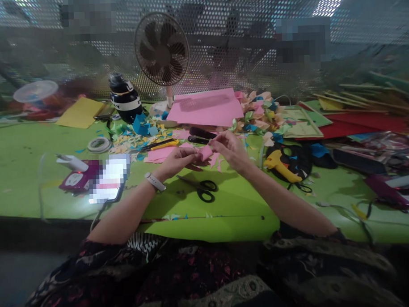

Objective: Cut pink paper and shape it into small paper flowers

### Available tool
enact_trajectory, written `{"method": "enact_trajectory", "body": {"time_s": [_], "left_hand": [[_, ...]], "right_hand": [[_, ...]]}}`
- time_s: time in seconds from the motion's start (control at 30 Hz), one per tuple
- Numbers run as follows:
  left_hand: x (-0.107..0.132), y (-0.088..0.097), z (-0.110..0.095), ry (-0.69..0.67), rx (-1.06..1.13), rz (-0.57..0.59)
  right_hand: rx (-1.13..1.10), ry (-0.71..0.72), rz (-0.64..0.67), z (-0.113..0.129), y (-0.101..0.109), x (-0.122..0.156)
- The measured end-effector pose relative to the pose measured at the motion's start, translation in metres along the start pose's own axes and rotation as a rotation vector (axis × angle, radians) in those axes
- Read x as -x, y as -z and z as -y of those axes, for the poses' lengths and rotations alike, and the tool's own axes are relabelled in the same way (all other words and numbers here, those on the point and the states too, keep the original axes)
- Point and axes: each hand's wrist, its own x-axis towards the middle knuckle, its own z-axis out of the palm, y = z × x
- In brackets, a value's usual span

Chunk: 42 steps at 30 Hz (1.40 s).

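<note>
A small piece of pink paper (205, 153) is held up between both hands above the green table. My left hand (180, 161), with a white watch on the wrist, pinches its left side. My right hand (228, 148) has its fingertips closed at the upper right edge of the same piece. Below the hands lie black-handled scissors (206, 190), their blades pointing left. Pink paper sheets (159, 155) and a yellow cutter (164, 144) lie just behind my left hand. Small pink scraps rest under my right hand.
At the left are a lit phone (111, 179), a purple power socket (79, 178) and a tape roll (99, 144). Behind stand a black bottle (125, 100) and a fan (162, 49). A yellow glue gun (280, 166) lies right, near folded paper pieces (259, 109) and red sheets (354, 123).
</note>
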Motion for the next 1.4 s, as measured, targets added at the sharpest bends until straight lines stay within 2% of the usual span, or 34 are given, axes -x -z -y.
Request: {"method": "enact_trajectory", "body": {"time_s": [0.13,0.27,0.47,0.67,0.77,0.9,1.1,1.23,1.4], "left_hand": [[0.001,-0.001,-0.001,0.014,-0.005,0.014],[0.003,-0.004,-0.002,0.032,0.006,0.012],[0.004,-0.008,-0.002,0.139,-0.081,0.041],[0.002,-0.006,0.001,0.108,-0.106,0.062],[0.002,-0.003,0.0,0.101,-0.076,0.077],[0.003,-0.001,-0.003,0.087,-0.069,0.112],[0.005,0.0,-0.009,0.114,-0.097,0.173],[0.005,0.0,-0.009,0.138,-0.108,0.16],[0.003,0.001,-0.007,0.07,-0.054,0.122]], "right_hand": [[0.02,-0.05,0.11,-0.001,0.0,-0.002],[0.026,-0.021,0.083,-0.004,-0.005,0.001],[0.108,0.067,0.091,-0.003,-0.011,0.006],[0.253,0.106,0.079,-0.001,-0.011,0.008],[0.348,0.132,0.16,0.0,-0.01,0.008],[0.212,0.121,0.324,0.001,-0.011,0.008],[0.042,-0.022,0.516,0.005,-0.002,0.005],[0.041,-0.063,0.529,0.009,0.006,0.005],[0.089,-0.061,0.48,0.011,0.006,0.004]]}}
